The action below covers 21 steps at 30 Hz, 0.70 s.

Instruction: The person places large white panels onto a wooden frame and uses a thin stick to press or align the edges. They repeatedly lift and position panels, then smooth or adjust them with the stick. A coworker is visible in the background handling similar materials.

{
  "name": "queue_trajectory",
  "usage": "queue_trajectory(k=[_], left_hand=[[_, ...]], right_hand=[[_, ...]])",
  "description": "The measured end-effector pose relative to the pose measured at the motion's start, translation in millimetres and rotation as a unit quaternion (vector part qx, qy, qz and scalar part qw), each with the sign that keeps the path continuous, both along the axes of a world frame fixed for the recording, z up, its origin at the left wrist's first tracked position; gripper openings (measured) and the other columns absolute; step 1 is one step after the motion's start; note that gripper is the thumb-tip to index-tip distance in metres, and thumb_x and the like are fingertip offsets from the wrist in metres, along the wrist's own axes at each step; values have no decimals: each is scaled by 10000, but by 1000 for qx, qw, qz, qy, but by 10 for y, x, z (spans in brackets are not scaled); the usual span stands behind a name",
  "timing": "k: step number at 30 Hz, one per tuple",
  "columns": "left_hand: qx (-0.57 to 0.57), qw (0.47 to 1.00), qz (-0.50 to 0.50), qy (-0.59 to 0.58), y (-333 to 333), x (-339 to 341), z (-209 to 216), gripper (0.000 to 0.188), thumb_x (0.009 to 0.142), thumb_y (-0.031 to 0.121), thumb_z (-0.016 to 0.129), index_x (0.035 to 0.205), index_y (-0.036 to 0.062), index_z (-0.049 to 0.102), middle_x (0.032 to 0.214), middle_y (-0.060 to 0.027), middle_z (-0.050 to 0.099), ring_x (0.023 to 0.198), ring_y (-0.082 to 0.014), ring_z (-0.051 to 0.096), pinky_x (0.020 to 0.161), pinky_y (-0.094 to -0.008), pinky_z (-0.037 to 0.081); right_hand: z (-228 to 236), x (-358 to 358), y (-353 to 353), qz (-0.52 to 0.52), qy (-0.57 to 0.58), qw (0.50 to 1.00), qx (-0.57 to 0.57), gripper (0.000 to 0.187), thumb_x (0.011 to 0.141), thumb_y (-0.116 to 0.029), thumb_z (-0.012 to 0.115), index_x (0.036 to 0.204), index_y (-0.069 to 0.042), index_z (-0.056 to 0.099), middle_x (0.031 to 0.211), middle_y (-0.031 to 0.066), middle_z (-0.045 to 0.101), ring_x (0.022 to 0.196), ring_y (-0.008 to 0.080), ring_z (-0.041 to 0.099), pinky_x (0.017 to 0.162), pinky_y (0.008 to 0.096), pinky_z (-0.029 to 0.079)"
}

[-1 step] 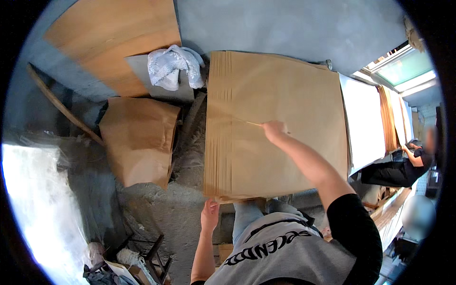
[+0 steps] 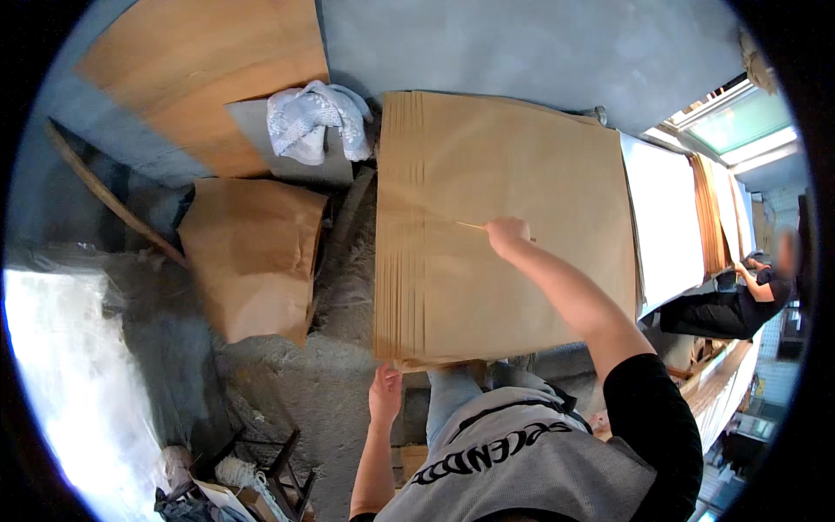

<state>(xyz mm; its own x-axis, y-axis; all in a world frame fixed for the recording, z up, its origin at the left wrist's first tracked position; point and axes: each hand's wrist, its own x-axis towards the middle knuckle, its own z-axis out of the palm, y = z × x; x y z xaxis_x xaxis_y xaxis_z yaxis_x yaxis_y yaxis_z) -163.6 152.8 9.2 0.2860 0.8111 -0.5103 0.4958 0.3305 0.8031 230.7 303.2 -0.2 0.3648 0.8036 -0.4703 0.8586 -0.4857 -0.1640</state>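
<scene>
A broad stack of brown paper sheets (image 2: 531, 157) lies in front of me, its left edges fanned into narrow steps. Over the middle of the top sheet, my right hand (image 2: 509, 237) is closed around a thin, light-coloured stick (image 2: 470, 225). The stick points left, toward the stepped edges, and a short dark end shows behind the fist. At the stack's near left corner is my left hand (image 2: 384, 398), its fingers bent and pinched at the paper's edge. How much paper lies between those fingers is hard to make out.
Left of the stack sits a folded brown paper bundle (image 2: 252, 252). A patterned cloth (image 2: 317, 122) lies behind it, near a leaning wooden board (image 2: 217, 78). White sheets (image 2: 665, 217) adjoin the stack's right side. A person in black (image 2: 739, 300) works farther right. A dark stool frame (image 2: 283, 474) stands lower left.
My right hand and the stick have shifted slightly to the right over the top sheet. My left hand stays at the corner.
</scene>
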Motion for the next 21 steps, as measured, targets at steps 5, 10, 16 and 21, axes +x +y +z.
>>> queue_trajectory(k=[5, 10, 16, 21], left_hand=[[113, 974, -192, 47, 385, 454, -16, 419, 822, 162, 507, 1203, 39, 385, 1065, -175, 543, 940, -331, 532, 777, -405, 439], [131, 915, -366, 112, 589, 618, -51, 567, 831, 258, 489, 1288, 12, 259, 1258, -181, 401, 1131, -310, 415, 959, -384, 322], [116, 868, -451, 169, 419, 539, -360, 652, 837, 328, 475, 1317, -6, 186, 1312, -177, 345, 1224, -269, 328, 1042, -368, 217], [97, 868, -464, 151, 560, 507, -244, 632, 835, 325, 481, 1325, 41, 201, 1294, -166, 377, 1219, -257, 340, 1025, -375, 237]], right_hand=[[225, -283, 363, 50, -77, 996, -1, 270, 826, -148, 445, 1039, -190, 605, 931, 99, 614, 791, 283, 600, 690, 384, 480], [358, -270, 323, 38, -20, 998, 51, 300, 824, -121, 436, 1063, -214, 591, 901, 103, 614, 791, 278, 600, 668, 389, 485], [677, -503, 675, -86, -32, 996, -21, 189, 800, -117, 451, 800, -52, 628, 804, 148, 614, 750, 264, 603, 653, 400, 476], [428, -313, 428, 34, -50, 996, 72, 221, 804, -98, 437, 908, -150, 624, 819, 109, 615, 770, 270, 604, 635, 396, 489]])
